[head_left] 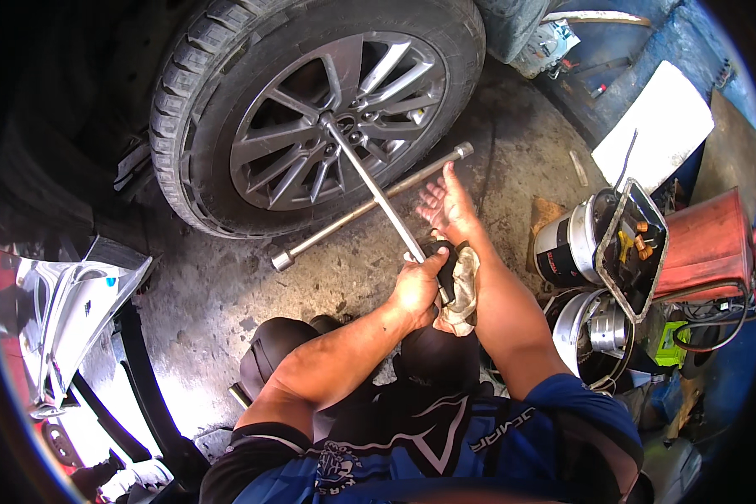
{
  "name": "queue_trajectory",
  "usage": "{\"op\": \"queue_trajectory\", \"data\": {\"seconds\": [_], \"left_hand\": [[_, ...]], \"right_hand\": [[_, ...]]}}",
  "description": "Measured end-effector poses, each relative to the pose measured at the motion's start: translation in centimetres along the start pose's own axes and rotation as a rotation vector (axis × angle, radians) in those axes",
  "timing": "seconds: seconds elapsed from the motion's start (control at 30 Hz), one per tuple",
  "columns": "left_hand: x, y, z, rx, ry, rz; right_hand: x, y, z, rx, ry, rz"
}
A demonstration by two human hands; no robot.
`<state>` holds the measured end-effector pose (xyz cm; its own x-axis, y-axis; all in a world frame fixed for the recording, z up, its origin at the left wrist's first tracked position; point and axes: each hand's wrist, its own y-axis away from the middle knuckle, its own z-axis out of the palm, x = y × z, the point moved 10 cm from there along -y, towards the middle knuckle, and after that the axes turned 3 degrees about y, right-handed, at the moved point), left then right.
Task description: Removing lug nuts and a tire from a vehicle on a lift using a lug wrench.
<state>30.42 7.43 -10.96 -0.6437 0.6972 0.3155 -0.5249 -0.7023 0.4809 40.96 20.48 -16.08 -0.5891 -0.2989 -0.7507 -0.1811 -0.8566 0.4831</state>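
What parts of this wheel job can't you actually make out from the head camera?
- Lug nut: the socket end of the cross wrench covers it at the hub of the wheel.
- Near wrench arm: wrapped by the left hand and a rag.
- Right hand: fingers blurred; contact with the bar unclear.
- Tyre's left side: lost in shadow.
- Tray contents: too small.
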Motion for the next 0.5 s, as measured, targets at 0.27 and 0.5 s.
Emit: {"op": "queue_trajectory", "data": {"seconds": [0.27, 0.5], "left_hand": [[-0.6, -1.4, -1.9, 0.084, -0.190, 0.046], [-1.3, -0.2, -6.0, 0.498, -0.512, -0.157]], "right_hand": [[-12.1, 14.2, 14.3, -0.440, 0.018, -0.740], [-7.7, 21.5, 17.8, -0.665, 1.073, -0.766]]}}
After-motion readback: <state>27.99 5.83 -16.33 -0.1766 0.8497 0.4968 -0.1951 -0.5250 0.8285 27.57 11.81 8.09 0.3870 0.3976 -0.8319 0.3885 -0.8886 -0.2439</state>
